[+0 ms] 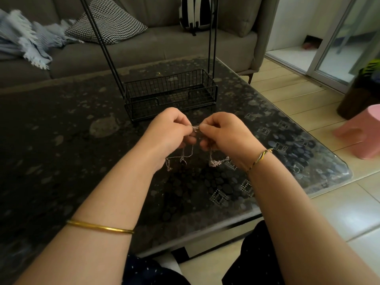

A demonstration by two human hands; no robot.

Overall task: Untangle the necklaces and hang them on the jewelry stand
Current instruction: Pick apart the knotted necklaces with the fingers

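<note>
Thin silver necklaces [190, 156] hang in a tangle between my two hands above the dark table. My left hand [168, 131] pinches the knot of chains from the left. My right hand [223, 133] pinches the same knot from the right, fingertips nearly meeting. Loose chain ends dangle below, one with a small dark pendant [183, 162], another bunched under my right palm [218, 161]. The black wire jewelry stand [170, 93] sits just beyond my hands, its basket base empty and its thin uprights rising out of the frame's top.
The dark patterned glass table [82, 130] spreads wide to the left. A grey sofa [164, 44] with a checked cushion and blue blanket lies behind. A pink stool [364, 132] stands on the tiled floor at right.
</note>
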